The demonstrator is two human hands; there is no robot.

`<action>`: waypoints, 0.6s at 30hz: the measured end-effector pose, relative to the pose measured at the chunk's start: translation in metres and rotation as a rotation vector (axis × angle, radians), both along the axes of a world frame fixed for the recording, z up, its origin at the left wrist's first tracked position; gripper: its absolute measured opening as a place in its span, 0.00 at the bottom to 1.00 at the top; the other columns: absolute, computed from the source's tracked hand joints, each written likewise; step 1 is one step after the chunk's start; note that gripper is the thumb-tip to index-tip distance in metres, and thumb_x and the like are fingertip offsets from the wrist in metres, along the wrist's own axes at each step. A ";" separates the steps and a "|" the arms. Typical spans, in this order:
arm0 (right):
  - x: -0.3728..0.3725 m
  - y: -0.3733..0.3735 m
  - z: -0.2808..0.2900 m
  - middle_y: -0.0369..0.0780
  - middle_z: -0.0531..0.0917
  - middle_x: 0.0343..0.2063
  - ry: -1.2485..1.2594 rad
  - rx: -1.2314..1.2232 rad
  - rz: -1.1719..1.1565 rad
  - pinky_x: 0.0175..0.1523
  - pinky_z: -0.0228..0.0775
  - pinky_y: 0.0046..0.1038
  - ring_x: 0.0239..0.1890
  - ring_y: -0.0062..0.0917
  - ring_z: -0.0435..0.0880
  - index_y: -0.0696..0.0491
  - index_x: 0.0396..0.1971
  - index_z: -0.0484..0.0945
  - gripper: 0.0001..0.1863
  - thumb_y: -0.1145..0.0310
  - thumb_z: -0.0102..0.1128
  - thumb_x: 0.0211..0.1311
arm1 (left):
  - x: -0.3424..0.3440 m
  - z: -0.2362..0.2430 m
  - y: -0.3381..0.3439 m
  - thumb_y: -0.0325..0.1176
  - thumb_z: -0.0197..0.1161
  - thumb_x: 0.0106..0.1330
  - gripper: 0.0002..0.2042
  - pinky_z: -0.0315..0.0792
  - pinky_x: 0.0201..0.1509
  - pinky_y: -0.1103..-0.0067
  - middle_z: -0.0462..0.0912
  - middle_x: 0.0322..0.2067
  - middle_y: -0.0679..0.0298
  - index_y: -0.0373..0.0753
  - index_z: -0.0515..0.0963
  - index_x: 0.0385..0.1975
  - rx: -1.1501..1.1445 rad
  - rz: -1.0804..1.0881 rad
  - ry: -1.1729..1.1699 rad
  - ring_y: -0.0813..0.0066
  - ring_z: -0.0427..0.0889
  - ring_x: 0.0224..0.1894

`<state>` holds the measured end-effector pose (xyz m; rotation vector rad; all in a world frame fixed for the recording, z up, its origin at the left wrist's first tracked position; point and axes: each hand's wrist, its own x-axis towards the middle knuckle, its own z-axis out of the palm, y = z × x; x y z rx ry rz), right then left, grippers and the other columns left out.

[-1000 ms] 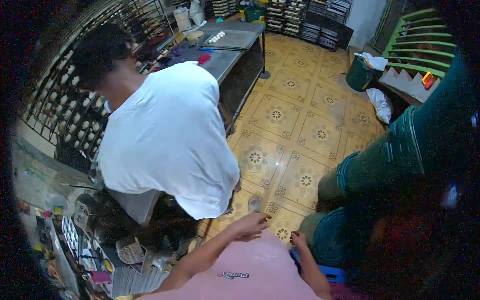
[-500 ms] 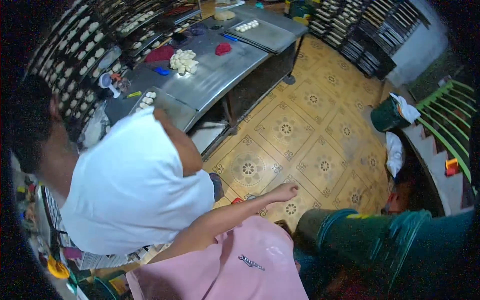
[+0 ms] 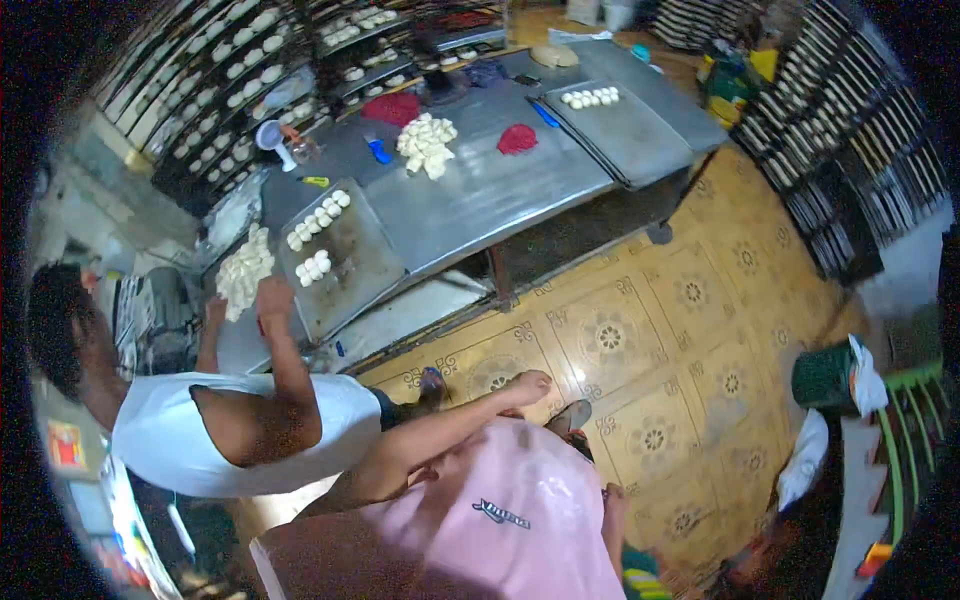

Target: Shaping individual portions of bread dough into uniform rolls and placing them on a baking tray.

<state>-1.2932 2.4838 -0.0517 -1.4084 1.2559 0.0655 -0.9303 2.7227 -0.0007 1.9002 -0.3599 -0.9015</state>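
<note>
My left arm crosses over the front of my pink shirt (image 3: 480,490). At its end my left hand (image 3: 527,388) hangs above the tiled floor with fingers loosely curled; I see nothing in it. Low beside the shirt, my right hand (image 3: 613,494) shows only in part, and its fingers are too small and hidden to read. Neither hand touches the metal worktable (image 3: 480,215). On that table lie a heap of cut dough pieces (image 3: 427,142), a red cloth-like bundle (image 3: 517,139) and a tray (image 3: 345,265) with rows of dough balls.
To my left a co-worker in a white sleeveless shirt (image 3: 240,400) works at another dough pile (image 3: 245,270). A second tray (image 3: 630,135) carries dough balls. Racks (image 3: 835,100) hold many trays. A green bin (image 3: 825,380) and green railing (image 3: 910,430) stand at right.
My view has swung, bringing the table, the tray and the co-worker's hands into fuller sight. The large green barrels at lower right have left view. My left hand has shifted slightly left; my right hand now shows.
</note>
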 end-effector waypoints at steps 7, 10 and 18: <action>0.235 -0.152 0.027 0.32 0.77 0.26 -0.129 0.030 0.271 0.27 0.67 0.20 0.23 0.16 0.74 0.53 0.40 0.79 0.10 0.62 0.59 0.70 | 0.121 0.044 0.013 0.33 0.62 0.68 0.09 0.77 0.37 0.72 0.83 0.28 0.65 0.34 0.81 0.40 -0.027 0.615 -0.234 0.73 0.82 0.30; 0.354 -0.198 0.052 0.33 0.79 0.28 -0.260 -0.063 0.501 0.29 0.68 0.20 0.26 0.15 0.75 0.54 0.45 0.80 0.11 0.64 0.57 0.71 | 0.200 0.073 0.034 0.34 0.63 0.67 0.09 0.76 0.35 0.70 0.85 0.28 0.60 0.35 0.81 0.39 -0.015 0.825 -0.496 0.70 0.82 0.29; 0.559 -0.140 0.145 0.37 0.83 0.35 -0.271 -0.194 0.552 0.37 0.72 0.20 0.32 0.17 0.79 0.59 0.54 0.77 0.18 0.65 0.58 0.71 | 0.435 0.076 0.113 0.28 0.63 0.60 0.16 0.74 0.48 0.63 0.76 0.46 0.46 0.35 0.78 0.49 0.398 0.881 -1.008 0.52 0.79 0.43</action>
